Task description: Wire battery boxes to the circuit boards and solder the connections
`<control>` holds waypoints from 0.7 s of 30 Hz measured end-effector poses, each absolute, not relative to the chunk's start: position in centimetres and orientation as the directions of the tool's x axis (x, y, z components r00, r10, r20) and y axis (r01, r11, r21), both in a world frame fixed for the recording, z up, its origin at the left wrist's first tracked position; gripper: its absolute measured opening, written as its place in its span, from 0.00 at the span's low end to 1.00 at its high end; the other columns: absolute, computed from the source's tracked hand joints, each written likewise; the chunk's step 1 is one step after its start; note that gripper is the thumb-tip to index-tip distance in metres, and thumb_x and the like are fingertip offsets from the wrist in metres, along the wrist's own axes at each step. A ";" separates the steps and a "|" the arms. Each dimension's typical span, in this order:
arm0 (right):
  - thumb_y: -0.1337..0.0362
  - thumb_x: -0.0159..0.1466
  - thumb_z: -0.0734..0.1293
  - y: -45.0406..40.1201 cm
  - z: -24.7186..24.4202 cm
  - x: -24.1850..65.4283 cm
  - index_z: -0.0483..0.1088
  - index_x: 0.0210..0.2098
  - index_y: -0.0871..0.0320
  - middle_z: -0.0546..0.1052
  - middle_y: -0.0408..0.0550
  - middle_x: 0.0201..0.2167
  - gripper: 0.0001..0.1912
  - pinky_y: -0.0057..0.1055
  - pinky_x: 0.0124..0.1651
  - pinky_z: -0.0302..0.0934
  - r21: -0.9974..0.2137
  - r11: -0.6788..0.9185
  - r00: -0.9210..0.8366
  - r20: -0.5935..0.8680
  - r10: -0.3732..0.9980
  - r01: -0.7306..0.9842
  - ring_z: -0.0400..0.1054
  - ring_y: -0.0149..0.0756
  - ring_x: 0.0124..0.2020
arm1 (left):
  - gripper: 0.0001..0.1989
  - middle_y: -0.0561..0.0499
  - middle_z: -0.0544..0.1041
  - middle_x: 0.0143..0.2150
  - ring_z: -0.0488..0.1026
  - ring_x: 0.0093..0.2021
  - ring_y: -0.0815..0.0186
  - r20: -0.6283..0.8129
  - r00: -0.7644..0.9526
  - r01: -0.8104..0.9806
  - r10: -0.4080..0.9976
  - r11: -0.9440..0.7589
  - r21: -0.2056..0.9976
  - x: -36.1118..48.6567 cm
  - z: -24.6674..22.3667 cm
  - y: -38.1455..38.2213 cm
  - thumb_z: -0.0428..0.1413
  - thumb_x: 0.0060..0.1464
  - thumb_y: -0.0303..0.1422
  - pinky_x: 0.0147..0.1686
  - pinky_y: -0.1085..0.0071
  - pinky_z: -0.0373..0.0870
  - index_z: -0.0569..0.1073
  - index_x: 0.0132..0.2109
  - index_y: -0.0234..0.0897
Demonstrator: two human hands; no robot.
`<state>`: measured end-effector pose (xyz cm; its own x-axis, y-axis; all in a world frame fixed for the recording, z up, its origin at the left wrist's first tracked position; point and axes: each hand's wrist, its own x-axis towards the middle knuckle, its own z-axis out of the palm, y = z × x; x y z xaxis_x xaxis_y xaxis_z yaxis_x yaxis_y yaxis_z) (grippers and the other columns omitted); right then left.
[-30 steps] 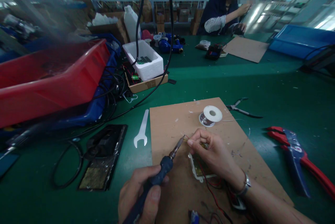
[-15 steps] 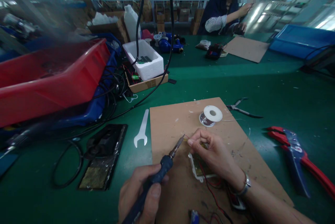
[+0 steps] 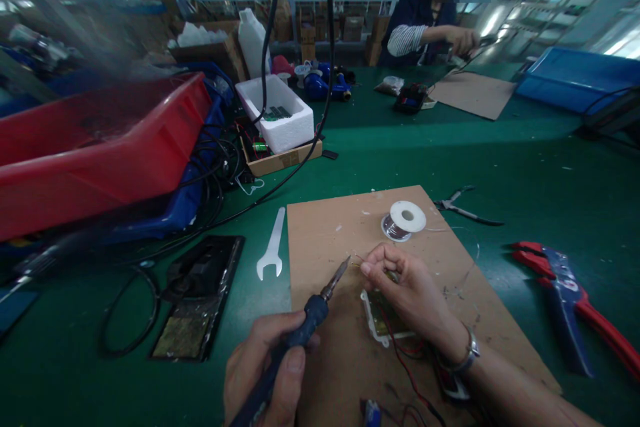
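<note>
My left hand is shut around the dark blue grip of a soldering iron, whose metal tip points up and to the right. My right hand pinches a thin wire between thumb and fingers, close to the iron's tip but apart from it. Below that hand, a small circuit board in a white frame lies on a scarred cardboard sheet, with red and black leads running toward me. A spool of solder wire stands beyond my right hand.
Around the cardboard lie pliers, a red-and-blue crimping tool, a white wrench and a dark iron stand tray. Farther off are a red tray, a white foam box and a co-worker at the bench.
The iron's tip has shifted slightly left, away from the wire. The co-worker's hand has risen and now holds a thin tool above their cardboard.
</note>
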<state>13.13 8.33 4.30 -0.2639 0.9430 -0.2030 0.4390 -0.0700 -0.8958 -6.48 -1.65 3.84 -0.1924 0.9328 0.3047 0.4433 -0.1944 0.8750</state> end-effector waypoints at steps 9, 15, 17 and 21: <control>0.56 0.65 0.60 8.3 4.2 13.1 0.62 0.34 0.56 0.74 0.40 0.21 0.10 0.29 0.31 0.59 -0.916 -0.097 -0.282 -0.219 0.934 0.388 0.66 0.30 0.22 | 0.09 0.58 0.77 0.27 0.75 0.25 0.73 0.311 -0.214 0.458 0.926 -0.186 0.869 -6.4 3.9 -1.7 0.48 0.61 0.38 0.27 0.81 0.71 0.69 0.43 0.42; 0.56 0.66 0.60 8.3 3.9 13.2 0.62 0.35 0.56 0.75 0.40 0.22 0.09 0.29 0.30 0.59 -0.931 -0.087 -0.307 -0.204 0.930 0.354 0.65 0.30 0.23 | 0.09 0.57 0.78 0.28 0.75 0.26 0.72 0.322 -0.206 0.453 0.924 -0.202 0.868 -6.4 4.0 -1.8 0.48 0.61 0.38 0.27 0.79 0.72 0.70 0.44 0.42; 0.57 0.66 0.60 8.3 3.8 13.1 0.61 0.35 0.56 0.75 0.40 0.23 0.09 0.29 0.30 0.59 -0.936 -0.082 -0.314 -0.196 0.929 0.342 0.65 0.30 0.23 | 0.09 0.57 0.78 0.28 0.75 0.26 0.72 0.323 -0.211 0.442 0.922 -0.205 0.873 -6.4 3.9 -1.8 0.48 0.61 0.38 0.27 0.79 0.72 0.69 0.44 0.42; 0.57 0.66 0.60 8.4 3.9 13.0 0.61 0.35 0.56 0.74 0.40 0.23 0.08 0.29 0.31 0.59 -0.940 -0.081 -0.309 -0.189 0.932 0.333 0.66 0.31 0.24 | 0.10 0.57 0.78 0.28 0.75 0.26 0.71 0.312 -0.211 0.425 0.926 -0.200 0.883 -6.4 3.8 -1.8 0.48 0.60 0.39 0.27 0.78 0.72 0.70 0.44 0.41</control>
